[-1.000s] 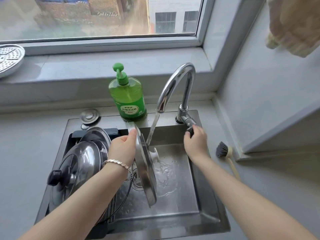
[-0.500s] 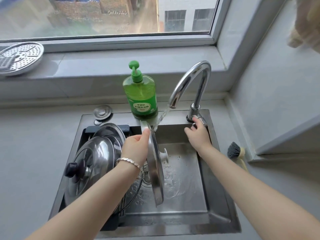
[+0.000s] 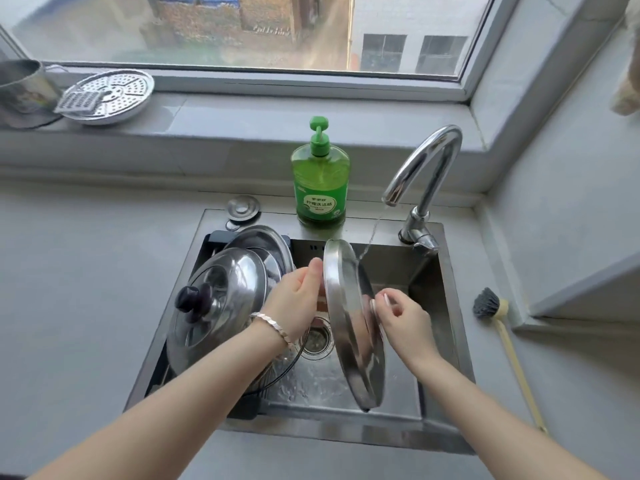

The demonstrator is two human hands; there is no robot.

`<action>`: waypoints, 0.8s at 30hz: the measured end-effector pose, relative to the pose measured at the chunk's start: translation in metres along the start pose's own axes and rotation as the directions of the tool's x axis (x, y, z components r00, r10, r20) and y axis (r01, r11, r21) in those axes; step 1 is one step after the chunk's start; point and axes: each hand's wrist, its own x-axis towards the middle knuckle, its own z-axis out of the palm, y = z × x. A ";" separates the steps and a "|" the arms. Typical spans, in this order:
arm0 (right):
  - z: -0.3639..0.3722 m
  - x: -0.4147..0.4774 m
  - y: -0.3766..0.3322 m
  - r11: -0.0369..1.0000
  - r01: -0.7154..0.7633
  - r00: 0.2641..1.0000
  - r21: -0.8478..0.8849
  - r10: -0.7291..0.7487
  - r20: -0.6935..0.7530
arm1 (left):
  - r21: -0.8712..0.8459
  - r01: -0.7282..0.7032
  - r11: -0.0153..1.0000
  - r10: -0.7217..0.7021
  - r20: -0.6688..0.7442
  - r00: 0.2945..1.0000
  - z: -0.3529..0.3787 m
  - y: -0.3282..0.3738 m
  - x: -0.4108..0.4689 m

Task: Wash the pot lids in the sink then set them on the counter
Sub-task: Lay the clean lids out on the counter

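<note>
Lid: steel lid (image 3: 349, 313) stands on edge over the sink (image 3: 346, 434), upper rim under the thin stream from the tap (image 3: 429, 157).
Left grip (image 3: 298, 303): curled round the lid's upper rim.
Right grip (image 3: 405, 320): pinching the knob (image 3: 375, 304) on its right face.
Tip: probably turn it by the knob so water sweeps both faces — low in the basin, less splash.
Queue: more lids (image 3: 221, 299) stacked at the sink's left.

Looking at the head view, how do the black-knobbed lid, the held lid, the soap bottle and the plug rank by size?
Black-knobbed lid and held lid: too close to rank, since the held one shows nearly edge-on.
Then the soap bottle.
Smallest, the plug.
</note>
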 end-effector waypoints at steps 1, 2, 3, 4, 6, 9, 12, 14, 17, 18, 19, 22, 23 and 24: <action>-0.001 -0.002 0.002 1.000 -0.011 1.000 -0.019 0.011 -0.006 | 0.021 -0.007 1.000 0.008 -0.025 1.000 -0.006 -0.005 -0.001; -0.001 -0.004 0.004 0.998 -0.030 1.000 -0.056 0.031 0.006 | 0.058 -0.023 0.998 0.027 -0.068 0.997 -0.013 -0.011 -0.001; 0.001 -0.005 0.006 0.994 -0.058 0.998 -0.090 0.059 0.017 | 0.114 -0.034 0.993 0.047 -0.114 0.992 -0.021 -0.016 -0.002; 0.002 -0.007 0.008 0.992 -0.079 0.997 -0.102 0.081 0.017 | 0.155 -0.038 0.987 0.062 -0.151 0.987 -0.029 -0.022 -0.002; 0.005 -0.009 0.007 0.993 -0.095 0.995 -0.063 0.096 0.015 | 0.177 -0.036 0.984 0.073 -0.207 0.976 -0.045 -0.033 0.000; 0.010 -0.009 0.000 0.993 -0.091 0.995 -0.079 0.094 0.035 | 0.160 0.008 0.987 0.032 -0.250 0.968 -0.062 -0.043 -0.001; 0.014 -0.007 -0.004 0.994 -0.093 0.996 -0.064 0.094 0.003 | 0.230 0.049 0.972 0.018 -0.279 0.960 -0.080 -0.055 0.002; 0.014 -0.005 -0.007 0.990 -0.126 0.992 -0.065 0.127 0.003 | 0.376 0.089 0.922 0.029 -0.297 0.955 -0.094 -0.065 0.005; 0.012 -0.005 -0.022 0.983 -0.157 0.986 -0.095 0.161 0.031 | 0.568 0.161 0.807 0.007 -0.282 0.959 -0.119 -0.086 0.021; 0.011 -0.006 -0.029 0.985 -0.141 0.989 -0.101 0.144 0.025 | 0.619 0.178 0.765 -0.004 -0.271 0.962 -0.127 -0.093 0.029; 0.010 -0.006 -0.038 0.987 -0.111 0.994 -0.121 0.113 0.012 | 0.671 0.195 0.715 -0.020 -0.260 0.965 -0.133 -0.100 0.037; 0.009 -0.010 -0.072 0.972 -0.022 1.000 -0.235 0.023 0.001 | 0.694 0.296 0.656 -0.168 -0.248 0.954 -0.148 -0.111 0.054; 0.009 -0.011 -0.082 0.955 0.001 1.000 -0.298 -0.002 -0.006 | 0.653 0.312 0.690 -0.212 -0.231 0.950 -0.151 -0.113 0.057; 0.010 -0.013 -0.091 0.927 0.021 0.999 -0.374 -0.029 -0.016 | 0.612 0.306 0.729 -0.226 -0.206 0.952 -0.154 -0.115 0.058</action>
